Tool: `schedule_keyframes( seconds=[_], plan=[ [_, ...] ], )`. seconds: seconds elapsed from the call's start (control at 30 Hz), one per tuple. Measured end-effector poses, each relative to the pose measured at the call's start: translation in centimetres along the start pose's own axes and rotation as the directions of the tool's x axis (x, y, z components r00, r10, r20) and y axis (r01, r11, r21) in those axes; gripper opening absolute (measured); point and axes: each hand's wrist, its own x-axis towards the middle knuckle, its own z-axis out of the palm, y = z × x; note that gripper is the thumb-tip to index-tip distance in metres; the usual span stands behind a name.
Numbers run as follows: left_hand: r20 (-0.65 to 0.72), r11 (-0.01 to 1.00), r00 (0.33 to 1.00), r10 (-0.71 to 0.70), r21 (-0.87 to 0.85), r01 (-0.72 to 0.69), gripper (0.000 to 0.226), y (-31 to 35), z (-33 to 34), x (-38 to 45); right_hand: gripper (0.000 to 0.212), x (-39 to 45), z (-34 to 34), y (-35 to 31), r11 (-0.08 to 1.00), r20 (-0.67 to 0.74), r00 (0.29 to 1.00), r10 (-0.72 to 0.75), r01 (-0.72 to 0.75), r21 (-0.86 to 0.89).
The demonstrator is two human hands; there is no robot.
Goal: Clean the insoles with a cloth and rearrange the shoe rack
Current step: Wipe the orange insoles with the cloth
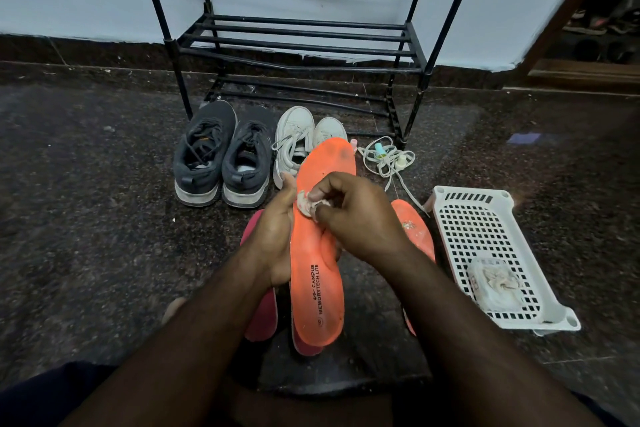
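Observation:
An orange insole (317,274) with black lettering is held up lengthwise in the middle of the view. My left hand (277,232) grips its left edge, thumb on top. My right hand (353,215) pinches a small whitish cloth (306,206) against the insole's upper half. A second orange insole (414,229) lies on the floor behind my right wrist. Two pinkish-red insoles (263,315) lie under my left forearm. The black metal shoe rack (298,42) stands against the wall, with no shoes on the shelves in view.
A pair of dark grey sneakers (221,156) and a pair of white sneakers (301,139) stand on the dark stone floor before the rack. Loose white laces (388,159) lie to the right. A white perforated basket (485,246) holding a crumpled cloth sits at right.

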Motion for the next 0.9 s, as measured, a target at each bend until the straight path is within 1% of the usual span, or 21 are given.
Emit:
schedule_keyframes(
  seconds=[0.07,0.13,0.2,0.27,0.33,0.4,0.47,0.57,0.67,0.73,0.83,0.9],
  plan=[
    [0.009,1.000,1.000,-0.001,0.024,0.001,0.075,0.2,0.3,-0.2,0.019,0.4,-0.6,0.4,1.000,-0.077,0.997,0.001,-0.003,-0.027],
    [0.010,0.999,1.000,-0.007,0.053,0.006,0.063,0.5,0.5,-0.5,0.019,0.6,-0.8,0.8,0.998,-0.090,0.995,0.033,-0.038,-0.052],
    [0.002,0.998,1.000,-0.018,0.061,0.018,0.057,0.5,0.6,-0.5,0.018,0.6,-0.7,1.0,0.997,-0.089,0.994,0.058,-0.063,-0.047],
    [-0.005,0.998,1.000,-0.008,0.068,0.009,0.054,0.6,0.7,-0.6,0.019,0.5,-0.7,0.9,0.997,-0.106,0.992,0.069,-0.071,-0.015],
    [0.033,1.000,0.999,-0.006,0.021,0.005,0.049,0.8,0.5,-0.7,0.019,0.6,-0.7,0.9,0.995,-0.138,0.987,0.087,-0.080,0.055],
    [0.066,1.000,0.998,0.004,-0.015,-0.003,0.047,1.0,0.3,-0.7,0.017,0.9,-0.9,1.1,0.995,-0.227,0.972,0.069,-0.053,0.080],
    [0.049,0.999,0.998,0.025,-0.024,-0.024,0.045,1.1,0.0,-0.7,0.016,1.1,-0.9,1.3,0.997,-0.304,0.952,0.037,-0.013,0.082],
    [0.030,1.000,0.999,-0.012,-0.002,0.012,0.048,0.8,0.0,-0.8,0.020,1.1,-0.8,1.4,0.995,-0.373,0.928,0.004,0.032,0.091],
    [-0.002,0.995,1.000,0.019,0.097,-0.019,0.049,0.0,0.5,-0.9,0.018,1.3,-0.5,1.6,0.994,-0.336,0.942,-0.005,0.042,0.103],
    [-0.013,0.992,0.997,0.072,0.107,-0.070,0.052,0.0,0.6,-0.7,0.019,1.3,-0.6,1.4,0.996,-0.310,0.950,-0.026,0.050,0.072],
    [-0.049,0.985,0.991,0.127,0.123,-0.121,0.054,0.3,0.5,-0.4,0.020,1.3,-1.1,1.4,0.993,-0.302,0.948,-0.099,0.073,-0.097],
    [-0.047,0.976,0.985,0.166,0.152,-0.157,0.053,0.2,0.5,-0.4,0.018,1.1,-1.0,1.4,0.990,-0.242,0.968,-0.071,0.038,-0.139]
  ],
)
